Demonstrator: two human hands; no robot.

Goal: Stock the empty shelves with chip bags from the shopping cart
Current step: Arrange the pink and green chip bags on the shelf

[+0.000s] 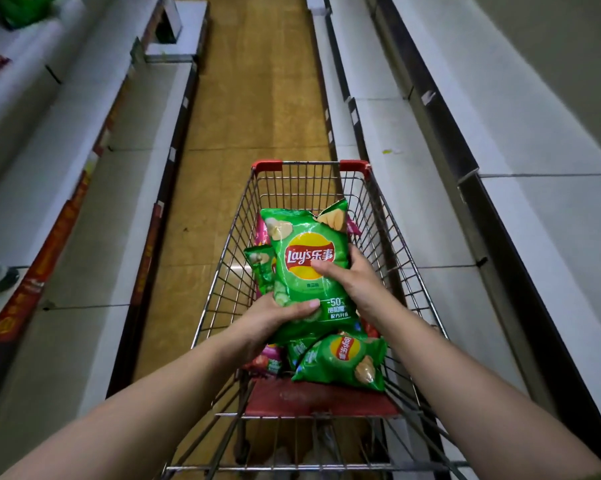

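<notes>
A wire shopping cart [392, 216] with red corner caps stands in the aisle in front of me. Both my hands hold a stack of green Lay's chip bags [307, 244] upright over its basket. My left hand [274, 315] grips the stack's lower left corner, thumb across the front. My right hand [352, 278] grips the right edge, thumb on the logo. Another green bag [344, 362] lies flat in the cart near the red seat flap, and pink bags [267, 363] show beneath. Bare white shelves [413, 188] run along the right.
Shelves on the left [84, 209] carry red price strips and hold a few green bags [22, 8] at the far top left. The wooden aisle floor [254, 98] stretches ahead of the cart. Bottles sit at the left edge.
</notes>
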